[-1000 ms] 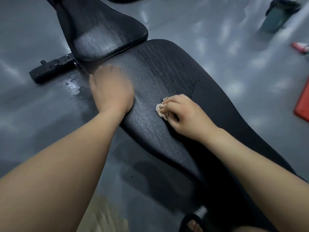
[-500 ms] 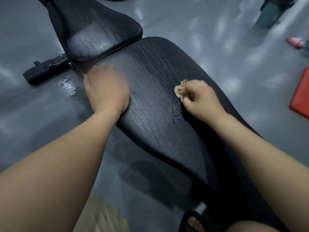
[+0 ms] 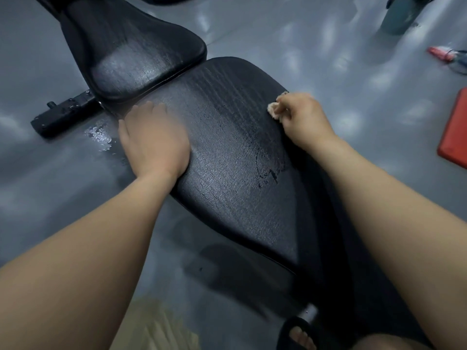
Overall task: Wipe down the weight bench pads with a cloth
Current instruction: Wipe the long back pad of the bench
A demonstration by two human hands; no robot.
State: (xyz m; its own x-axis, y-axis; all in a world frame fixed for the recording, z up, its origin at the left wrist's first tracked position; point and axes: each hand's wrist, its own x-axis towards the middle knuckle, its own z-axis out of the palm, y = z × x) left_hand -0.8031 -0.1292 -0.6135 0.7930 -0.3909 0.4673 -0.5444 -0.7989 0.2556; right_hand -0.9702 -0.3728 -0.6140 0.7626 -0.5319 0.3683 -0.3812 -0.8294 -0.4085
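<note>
The right hand [image 3: 300, 120] sits right of centre in the upper half of the frame, its fingers curled tight round a small beige cloth [image 3: 274, 109] that touches the long pad [image 3: 235, 173] at its right edge. The left hand [image 3: 154, 140] lies flat and palm down on the pad's left edge, fingers straight and holding nothing, pointing toward the seam with the smaller pad [image 3: 134, 54] at upper left.

The cloth is bunched into a wad hardly wider than the knuckles, so each stroke likely covers only a narrow band. Strips of the cracked, glossy vinyl could go unwiped, and a dark damp smear [image 3: 270, 170] in the middle of the pad suggests moisture may be spread rather than lifted. With the wad at the very rim, a firm push outward could carry the right hand off the edge. The left hand bears on a slick-looking surface and might slide. The patch beneath it will be missed unless it shifts.

On the floor, a wet patch [image 3: 101, 136] glistens just left of that hand. The sandalled foot [image 3: 298, 334] at the bottom of the frame could slip if it steps there.
</note>
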